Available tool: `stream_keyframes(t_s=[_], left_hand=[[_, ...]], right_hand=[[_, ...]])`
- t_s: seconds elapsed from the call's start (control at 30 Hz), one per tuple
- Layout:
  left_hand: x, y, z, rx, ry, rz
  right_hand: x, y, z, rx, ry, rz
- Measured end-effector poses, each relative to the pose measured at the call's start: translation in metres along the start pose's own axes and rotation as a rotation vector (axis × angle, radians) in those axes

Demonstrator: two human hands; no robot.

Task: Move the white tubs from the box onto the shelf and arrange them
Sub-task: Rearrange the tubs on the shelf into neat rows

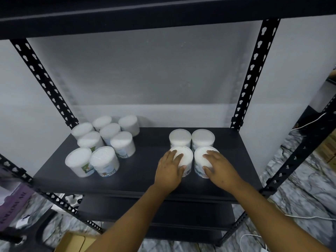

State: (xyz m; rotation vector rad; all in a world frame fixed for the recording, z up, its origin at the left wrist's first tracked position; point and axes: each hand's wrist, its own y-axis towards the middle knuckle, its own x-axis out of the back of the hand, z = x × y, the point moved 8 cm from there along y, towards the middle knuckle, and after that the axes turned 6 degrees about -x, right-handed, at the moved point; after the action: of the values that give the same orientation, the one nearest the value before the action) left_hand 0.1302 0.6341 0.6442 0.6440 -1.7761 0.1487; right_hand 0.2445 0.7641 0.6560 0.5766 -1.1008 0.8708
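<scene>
shelf (141,175): dark board in a black slotted rack; every tub in view stands on it.
left cluster (101,142): eight white tubs, loosely bunched, some leaning, at the left back.
right group: two back tubs (191,138) side by side, two more just in front.
left hand (170,171): fingers curled over the lid and side of the front-left tub (183,158), grasping it.
right hand (221,169): fingers wrapped on the front-right tub (203,157), grasping it.
box (72,241): a cardboard corner shows low, below the shelf.
advice: push both front tubs back evenly until they touch the back pair, keeping them upright and the rows square.
</scene>
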Motion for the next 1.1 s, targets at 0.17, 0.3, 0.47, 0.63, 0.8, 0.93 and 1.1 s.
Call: stream_keyframes(t_s=[0.17, 0.3, 0.47, 0.63, 0.8, 0.93, 1.1], left_hand=[[-0.003, 0.002, -0.001, -0.038, -0.088, 0.012], [-0.004, 0.0, 0.001, -0.027, -0.096, 0.006], [-0.003, 0.001, 0.003, -0.035, -0.11, -0.001], [-0.001, 0.0, 0.006, -0.036, -0.116, -0.016], [-0.002, 0.0, 0.008, -0.042, -0.12, -0.011], [-0.003, 0.0, 0.01, -0.045, -0.116, 0.012], [-0.002, 0.0, 0.011, -0.05, -0.128, 0.016]], right_hand=[[0.001, -0.001, 0.001, 0.0, 0.01, -0.007], [0.004, -0.003, 0.002, 0.016, 0.023, -0.008], [0.007, -0.003, 0.003, 0.033, 0.008, -0.008], [0.008, -0.004, 0.005, 0.03, 0.012, -0.004], [0.007, -0.004, 0.007, 0.022, 0.014, -0.002], [0.009, -0.004, 0.009, 0.027, 0.023, 0.002], [0.01, -0.004, 0.01, 0.031, 0.026, 0.001]])
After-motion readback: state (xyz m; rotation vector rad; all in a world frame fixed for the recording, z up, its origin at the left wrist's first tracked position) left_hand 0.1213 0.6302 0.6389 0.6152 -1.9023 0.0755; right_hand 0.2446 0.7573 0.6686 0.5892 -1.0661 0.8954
